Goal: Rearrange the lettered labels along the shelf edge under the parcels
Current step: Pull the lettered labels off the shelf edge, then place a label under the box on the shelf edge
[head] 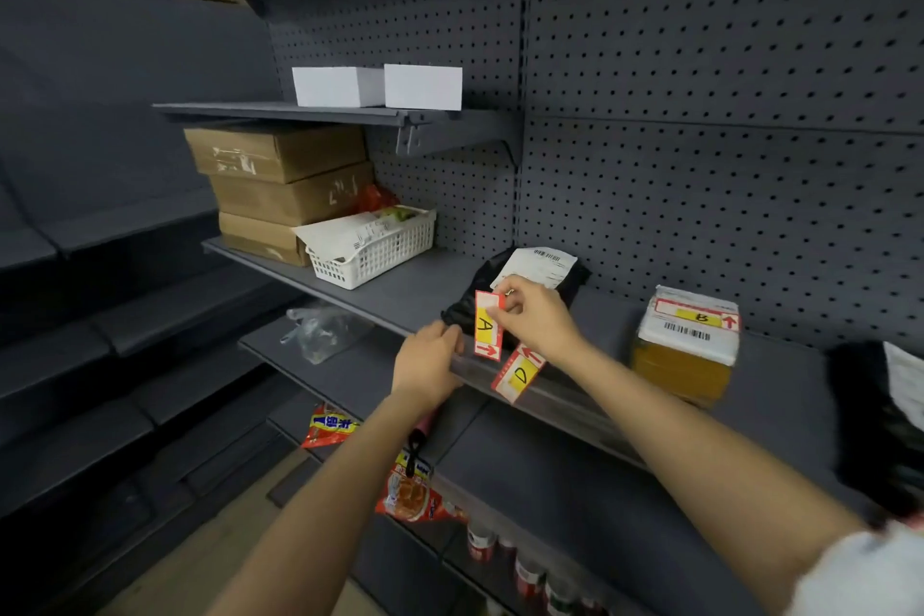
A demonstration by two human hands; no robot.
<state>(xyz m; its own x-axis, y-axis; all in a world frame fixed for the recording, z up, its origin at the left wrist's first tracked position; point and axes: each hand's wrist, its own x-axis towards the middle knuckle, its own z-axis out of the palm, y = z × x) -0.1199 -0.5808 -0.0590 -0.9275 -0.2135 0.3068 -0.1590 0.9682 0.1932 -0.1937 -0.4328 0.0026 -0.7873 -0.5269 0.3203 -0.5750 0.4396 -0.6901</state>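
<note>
**Label A held above the shelf edge at centre frame**

The right hand (537, 315) is pinching the "A" label (487, 326) between its fingers (500, 314), holding the card upright just above the shelf edge (565, 403) in the middle of the frame. The left hand (425, 363) is resting on that edge just left of the card, fingers curled over the rail; whether they are gripping anything cannot be told. Just below and right of the "A" card, the "D" label (518, 374) is sitting tilted in the edge strip. Behind the hands a black parcel (575, 278) with a white slip is lying on the shelf. Toward the right, a yellow box parcel (682, 360) is carrying the "B" label (697, 315) on its top. At centre left, a white basket (375, 255) is standing beside stacked cardboard boxes (285, 180).
</note>
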